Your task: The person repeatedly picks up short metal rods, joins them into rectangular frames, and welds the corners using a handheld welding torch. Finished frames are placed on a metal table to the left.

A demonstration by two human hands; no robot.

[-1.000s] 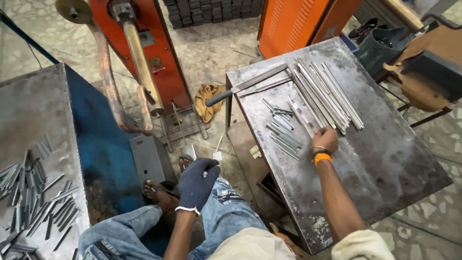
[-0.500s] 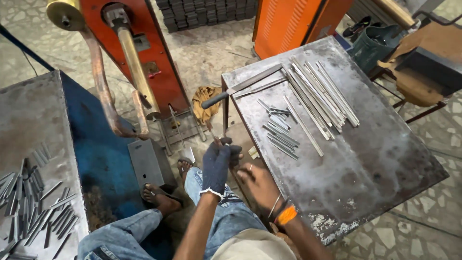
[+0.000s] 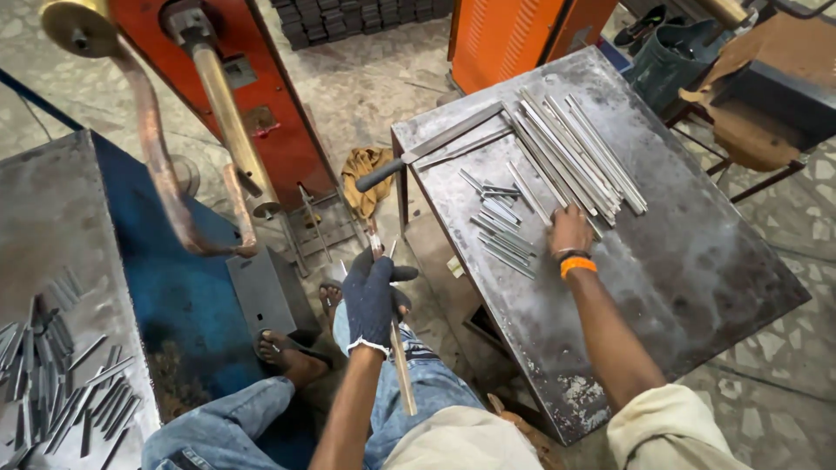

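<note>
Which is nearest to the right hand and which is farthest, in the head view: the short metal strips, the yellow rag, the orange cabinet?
From the right hand, nearest first:
1. Short metal strips, on the table just to its left.
2. Yellow rag, on the floor beyond the table's left edge.
3. Orange cabinet, at the top, past the table's far end.

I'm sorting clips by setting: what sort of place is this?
Most likely a small metal fabrication workshop. A red machine with bent copper arms, probably a spot welder, stands on the floor; cut metal strips lie on a worn steel table; the gloved left hand holds a metal strip.
</note>
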